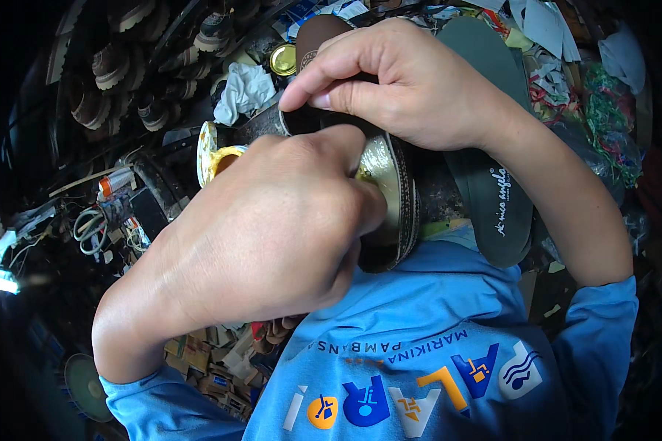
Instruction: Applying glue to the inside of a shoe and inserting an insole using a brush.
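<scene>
L hand (pixel 272 228) fisted, pressing on sandal (pixel 393 184) w/ gold insole, R hand (pixel 390 81) pinching its dark strap (pixel 301 121), green sole (pixel 493 198) just beside, glue can (pixel 213 158) behind

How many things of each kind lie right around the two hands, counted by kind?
Shoe with shiny gold insole, held by left hand and right hand: 1
Dark flat soles: 2
Gold tin lid: 1
White rag: 1
Total: 5

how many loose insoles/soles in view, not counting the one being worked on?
2: a dark grey sole under the right hand's forearm, a brown insole above the fingers. More may be hidden in the clutter.
</scene>
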Action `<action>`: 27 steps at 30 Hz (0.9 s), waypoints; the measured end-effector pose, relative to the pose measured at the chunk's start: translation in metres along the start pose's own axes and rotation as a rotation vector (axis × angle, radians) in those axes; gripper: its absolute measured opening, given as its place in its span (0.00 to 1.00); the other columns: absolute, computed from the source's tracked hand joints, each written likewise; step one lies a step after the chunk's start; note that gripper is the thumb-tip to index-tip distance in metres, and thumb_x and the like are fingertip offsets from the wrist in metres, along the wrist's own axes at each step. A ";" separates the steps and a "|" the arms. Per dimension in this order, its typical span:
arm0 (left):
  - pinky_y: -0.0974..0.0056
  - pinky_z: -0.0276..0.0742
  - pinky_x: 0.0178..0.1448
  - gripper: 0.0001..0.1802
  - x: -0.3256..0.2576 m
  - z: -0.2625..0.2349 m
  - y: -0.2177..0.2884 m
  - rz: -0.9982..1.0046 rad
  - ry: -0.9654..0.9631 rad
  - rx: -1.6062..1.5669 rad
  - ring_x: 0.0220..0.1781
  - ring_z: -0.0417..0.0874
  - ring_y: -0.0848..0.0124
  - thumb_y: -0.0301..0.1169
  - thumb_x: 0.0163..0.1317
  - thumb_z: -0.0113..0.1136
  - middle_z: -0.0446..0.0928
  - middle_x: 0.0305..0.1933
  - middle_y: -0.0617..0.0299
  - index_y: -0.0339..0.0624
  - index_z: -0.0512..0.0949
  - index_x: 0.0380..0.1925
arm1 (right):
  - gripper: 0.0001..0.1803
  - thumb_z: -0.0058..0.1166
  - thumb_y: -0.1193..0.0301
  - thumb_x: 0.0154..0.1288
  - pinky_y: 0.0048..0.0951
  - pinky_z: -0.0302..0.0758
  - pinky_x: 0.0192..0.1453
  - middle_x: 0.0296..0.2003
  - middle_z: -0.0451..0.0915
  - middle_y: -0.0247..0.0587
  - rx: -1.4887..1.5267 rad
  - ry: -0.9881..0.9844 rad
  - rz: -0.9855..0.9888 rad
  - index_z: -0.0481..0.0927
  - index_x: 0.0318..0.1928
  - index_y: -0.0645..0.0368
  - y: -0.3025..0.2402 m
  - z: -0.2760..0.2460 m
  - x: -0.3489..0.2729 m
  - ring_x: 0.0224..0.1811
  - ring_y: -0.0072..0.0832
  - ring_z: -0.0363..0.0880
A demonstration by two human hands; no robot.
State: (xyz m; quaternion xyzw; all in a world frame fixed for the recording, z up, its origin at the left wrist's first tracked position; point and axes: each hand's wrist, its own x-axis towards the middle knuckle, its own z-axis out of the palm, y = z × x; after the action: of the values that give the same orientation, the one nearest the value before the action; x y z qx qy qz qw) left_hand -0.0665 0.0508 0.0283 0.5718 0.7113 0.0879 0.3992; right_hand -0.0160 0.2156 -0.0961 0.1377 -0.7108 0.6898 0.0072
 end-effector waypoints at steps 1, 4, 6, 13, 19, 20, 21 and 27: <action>0.55 0.75 0.33 0.11 0.000 -0.001 0.002 -0.033 0.031 0.090 0.30 0.79 0.55 0.17 0.38 0.64 0.73 0.31 0.55 0.38 0.83 0.26 | 0.14 0.54 0.79 0.68 0.28 0.80 0.57 0.44 0.88 0.42 0.013 -0.007 0.000 0.88 0.50 0.63 0.000 0.000 0.000 0.49 0.26 0.86; 0.54 0.75 0.32 0.14 0.003 0.016 -0.005 -0.022 0.151 0.281 0.31 0.79 0.53 0.16 0.38 0.63 0.72 0.33 0.53 0.37 0.83 0.30 | 0.14 0.54 0.79 0.69 0.29 0.80 0.57 0.44 0.89 0.42 0.029 -0.004 0.039 0.88 0.51 0.63 0.002 0.000 0.001 0.49 0.27 0.86; 0.54 0.74 0.29 0.16 0.001 0.027 -0.008 0.005 0.293 0.331 0.29 0.79 0.54 0.16 0.38 0.63 0.71 0.32 0.52 0.35 0.83 0.32 | 0.13 0.55 0.77 0.67 0.30 0.81 0.57 0.43 0.89 0.45 0.017 0.021 0.001 0.89 0.49 0.61 0.005 0.000 0.001 0.47 0.30 0.87; 0.53 0.77 0.34 0.10 -0.033 0.069 0.042 -0.071 0.351 0.038 0.35 0.76 0.52 0.23 0.43 0.63 0.64 0.33 0.48 0.31 0.73 0.26 | 0.13 0.56 0.74 0.67 0.32 0.81 0.58 0.44 0.89 0.46 -0.044 0.001 -0.038 0.89 0.48 0.60 0.001 0.001 0.005 0.49 0.34 0.88; 0.52 0.79 0.38 0.10 -0.034 0.087 0.034 -0.220 0.736 0.101 0.36 0.81 0.52 0.17 0.51 0.66 0.74 0.34 0.51 0.32 0.80 0.35 | 0.13 0.55 0.76 0.70 0.27 0.78 0.54 0.43 0.88 0.40 -0.056 -0.033 -0.016 0.88 0.51 0.61 0.001 -0.001 0.004 0.46 0.25 0.84; 0.52 0.79 0.36 0.10 -0.041 0.086 0.043 -0.282 0.688 0.090 0.33 0.82 0.52 0.19 0.52 0.67 0.75 0.33 0.51 0.32 0.80 0.36 | 0.14 0.55 0.76 0.70 0.27 0.78 0.55 0.43 0.88 0.39 -0.070 -0.034 -0.005 0.88 0.52 0.61 0.000 -0.002 0.003 0.46 0.25 0.84; 0.52 0.80 0.34 0.10 -0.047 0.086 0.051 -0.343 0.638 0.079 0.30 0.82 0.53 0.21 0.54 0.68 0.76 0.32 0.51 0.32 0.80 0.37 | 0.14 0.55 0.76 0.70 0.27 0.78 0.55 0.43 0.88 0.39 -0.082 -0.031 0.004 0.88 0.52 0.61 -0.001 -0.004 0.002 0.47 0.24 0.84; 0.50 0.81 0.31 0.08 -0.056 0.107 0.061 -0.396 0.720 -0.051 0.25 0.83 0.50 0.23 0.55 0.67 0.76 0.25 0.51 0.34 0.75 0.29 | 0.14 0.54 0.76 0.72 0.25 0.77 0.60 0.47 0.88 0.37 -0.050 -0.067 0.051 0.88 0.52 0.63 -0.001 -0.006 0.001 0.50 0.21 0.83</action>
State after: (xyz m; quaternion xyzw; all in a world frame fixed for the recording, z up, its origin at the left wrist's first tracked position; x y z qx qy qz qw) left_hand 0.0522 -0.0145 0.0187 0.3465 0.8994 0.2215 0.1481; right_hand -0.0178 0.2211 -0.0948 0.1421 -0.7310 0.6667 -0.0308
